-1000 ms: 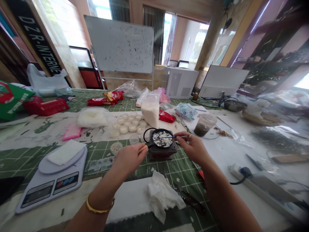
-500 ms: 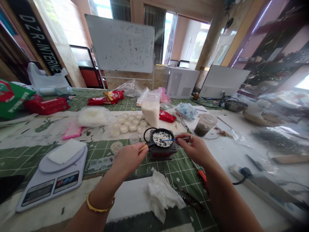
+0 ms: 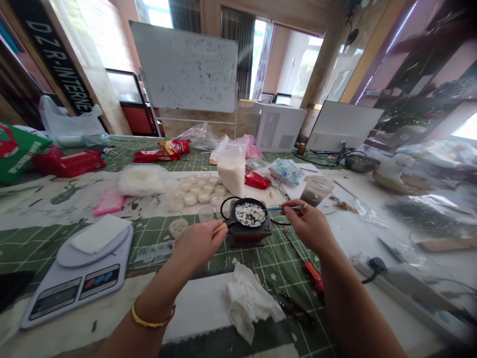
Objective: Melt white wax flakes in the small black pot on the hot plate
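My left hand (image 3: 203, 238) is closed around the wooden handle of a small black frying pan (image 3: 231, 223). White pellets (image 3: 250, 214) lie spread in the pan, with a darker bare patch among them. The pan sits on a small dark hot plate (image 3: 249, 238). In my right hand (image 3: 303, 219) is a thin blue stick (image 3: 275, 209), pinched between the fingers. Its far end reaches the pan's right rim, near the pellets; its tip is hard to make out. A gold bangle circles my left wrist.
Several small tubs (image 3: 197, 191) and a bag of pale grains (image 3: 231, 171) stand behind the pan. A kitchen scale (image 3: 85, 268) is at left. Crumpled tissue (image 3: 248, 301), pliers (image 3: 294, 308) and a red-handled screwdriver (image 3: 313, 276) lie in front. A power strip (image 3: 402, 293) is at right.
My right hand has moved right, drawing the blue stick from the middle of the pellets toward the pan's right rim. My left hand stays on the pan's handle.
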`<state>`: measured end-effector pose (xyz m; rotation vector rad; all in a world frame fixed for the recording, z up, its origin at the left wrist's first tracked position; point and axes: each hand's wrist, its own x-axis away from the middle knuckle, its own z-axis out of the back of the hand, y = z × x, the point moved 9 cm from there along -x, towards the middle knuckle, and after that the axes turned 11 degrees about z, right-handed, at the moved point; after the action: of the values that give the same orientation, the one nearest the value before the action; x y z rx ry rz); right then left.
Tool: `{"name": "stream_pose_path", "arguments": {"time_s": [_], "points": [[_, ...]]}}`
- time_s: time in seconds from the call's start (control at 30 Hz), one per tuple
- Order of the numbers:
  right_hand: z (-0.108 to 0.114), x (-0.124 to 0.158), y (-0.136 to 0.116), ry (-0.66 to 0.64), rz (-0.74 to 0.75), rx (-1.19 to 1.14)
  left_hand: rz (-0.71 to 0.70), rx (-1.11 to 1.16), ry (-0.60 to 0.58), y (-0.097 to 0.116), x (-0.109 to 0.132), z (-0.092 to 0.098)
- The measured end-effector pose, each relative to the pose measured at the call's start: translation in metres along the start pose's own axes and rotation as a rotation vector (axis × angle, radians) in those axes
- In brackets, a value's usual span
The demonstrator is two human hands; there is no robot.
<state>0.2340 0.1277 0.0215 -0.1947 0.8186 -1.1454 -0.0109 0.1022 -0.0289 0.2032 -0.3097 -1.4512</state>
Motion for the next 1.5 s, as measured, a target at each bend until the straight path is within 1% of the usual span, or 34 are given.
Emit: {"name": "stream_pose_path", "arguments": {"time_s": [0.07,0.2,0.27,0.37,0.43,0.53,0.6,0.67,0.73,0.83,0.9,1.03,1.1,1.17,1.23,1.27,1.33,1.4,1.43,1.5], "points": [[-0.009,0.000,-0.002,-0.045,0.000,-0.053,-0.006,-0.001,-0.004,0.001,0.000,0.000],[-0.023,0.003,-0.018,-0.133,0.071,-0.231,0.004,-0.002,-0.005,0.000,0.001,0.001],[-0.024,0.004,-0.021,-0.165,0.069,-0.207,0.002,-0.002,-0.010,0.000,0.001,0.000],[-0.013,0.004,-0.017,-0.095,0.029,-0.108,-0.001,-0.004,-0.004,0.001,0.001,0.001],[-0.011,0.004,-0.020,-0.066,0.049,-0.149,-0.004,-0.004,-0.001,0.002,0.001,0.001],[-0.025,0.005,-0.030,-0.165,0.122,-0.243,-0.005,-0.003,-0.011,0.002,0.001,0.001],[-0.030,0.005,-0.031,-0.186,0.124,-0.212,-0.003,-0.002,-0.014,0.002,0.001,0.001],[-0.024,0.004,-0.026,-0.132,0.096,-0.155,-0.007,-0.001,-0.007,0.002,0.001,0.001],[-0.020,0.004,-0.025,-0.103,0.085,-0.159,-0.015,-0.004,-0.003,0.002,0.001,0.001],[-0.025,0.005,-0.029,-0.187,0.116,-0.201,-0.015,-0.004,0.002,0.001,0.001,0.001],[-0.024,0.004,-0.027,-0.185,0.112,-0.171,-0.012,0.005,0.000,0.001,0.001,0.001],[-0.002,0.001,-0.016,-0.019,0.055,-0.060,-0.014,-0.002,-0.001,0.002,0.002,0.001],[0.005,0.001,-0.015,0.012,0.045,0.018,-0.019,-0.011,0.005,0.003,0.002,0.002],[0.003,0.002,-0.019,-0.026,0.070,0.060,-0.018,-0.009,0.002,0.003,0.002,0.002],[-0.005,0.002,-0.025,-0.096,0.115,0.024,-0.016,-0.007,-0.003,0.002,0.001,0.001],[-0.007,0.003,-0.028,-0.111,0.130,0.000,-0.017,-0.011,-0.003,0.002,0.001,0.000],[-0.004,0.003,-0.031,-0.081,0.142,0.006,-0.020,-0.022,0.004,0.001,0.001,0.000],[0.005,0.003,-0.031,-0.024,0.143,0.088,-0.027,-0.028,0.009,0.001,0.001,-0.001],[0.007,0.003,-0.032,-0.019,0.150,0.131,-0.026,-0.025,0.007,0.001,0.000,-0.001],[0.005,0.004,-0.036,-0.070,0.181,0.161,-0.012,-0.015,0.001,0.000,0.000,-0.002]]}}
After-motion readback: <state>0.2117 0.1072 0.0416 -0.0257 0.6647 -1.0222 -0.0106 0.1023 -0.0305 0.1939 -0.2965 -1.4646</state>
